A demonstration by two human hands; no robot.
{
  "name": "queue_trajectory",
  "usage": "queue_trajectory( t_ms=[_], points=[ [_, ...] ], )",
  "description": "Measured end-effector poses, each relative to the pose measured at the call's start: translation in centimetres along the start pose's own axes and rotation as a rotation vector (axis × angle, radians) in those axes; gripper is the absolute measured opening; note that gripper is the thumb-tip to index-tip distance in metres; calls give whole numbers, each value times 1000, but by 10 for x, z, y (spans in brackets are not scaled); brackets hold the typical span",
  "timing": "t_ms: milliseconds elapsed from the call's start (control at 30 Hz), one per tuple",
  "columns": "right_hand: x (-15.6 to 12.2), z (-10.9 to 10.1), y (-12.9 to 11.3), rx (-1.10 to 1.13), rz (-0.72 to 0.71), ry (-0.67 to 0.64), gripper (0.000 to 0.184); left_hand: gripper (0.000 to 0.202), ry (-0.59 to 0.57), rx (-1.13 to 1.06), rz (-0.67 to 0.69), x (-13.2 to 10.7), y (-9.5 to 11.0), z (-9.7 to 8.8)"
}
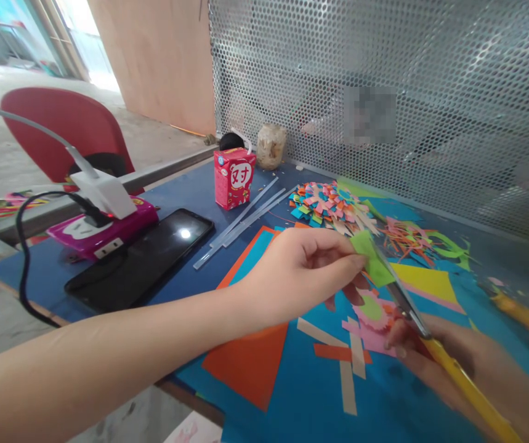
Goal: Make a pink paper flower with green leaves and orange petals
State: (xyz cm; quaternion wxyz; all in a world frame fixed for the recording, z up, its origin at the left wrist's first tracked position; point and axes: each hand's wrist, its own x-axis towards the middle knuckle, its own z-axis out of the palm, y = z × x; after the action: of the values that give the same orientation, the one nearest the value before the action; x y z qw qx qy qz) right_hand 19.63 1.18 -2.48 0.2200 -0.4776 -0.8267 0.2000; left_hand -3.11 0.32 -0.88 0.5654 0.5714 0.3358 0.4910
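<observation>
My left hand (301, 271) pinches a small green paper piece (371, 258) between thumb and fingers above the table. My right hand (449, 363) grips yellow-handled scissors (430, 335), whose blades reach up into the green paper. Below the hands lies a blue sheet (319, 394) with orange, pink and cream paper shapes stuck or laid on it, including a pink fringed round with a green centre (371, 309).
A pile of small coloured paper squares (329, 206) and paper offcuts (412, 240) lie behind. Further left are a pink carton (233, 176), clear strips (246, 218), a black phone (141, 258), a magenta power strip with white charger (102, 221), a jar (271, 146). A perforated metal screen (384, 92) backs the table.
</observation>
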Motion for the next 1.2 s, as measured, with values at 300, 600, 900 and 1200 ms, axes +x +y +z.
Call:
queue_trajectory(
  t_ms=[300,600,900,1200],
  points=[
    [-5,12,-24,42,290,191,14,21,-11,17,12,1,-1,-1],
    [-6,17,-33,164,324,255,16,19,-16,14,30,1,-2,0],
    [-7,20,-37,207,404,259,16,18,-19,-24,16,2,-1,0],
    [-5,18,-43,282,417,251,11,17,-79,-83,-49,1,2,1]
  ],
)
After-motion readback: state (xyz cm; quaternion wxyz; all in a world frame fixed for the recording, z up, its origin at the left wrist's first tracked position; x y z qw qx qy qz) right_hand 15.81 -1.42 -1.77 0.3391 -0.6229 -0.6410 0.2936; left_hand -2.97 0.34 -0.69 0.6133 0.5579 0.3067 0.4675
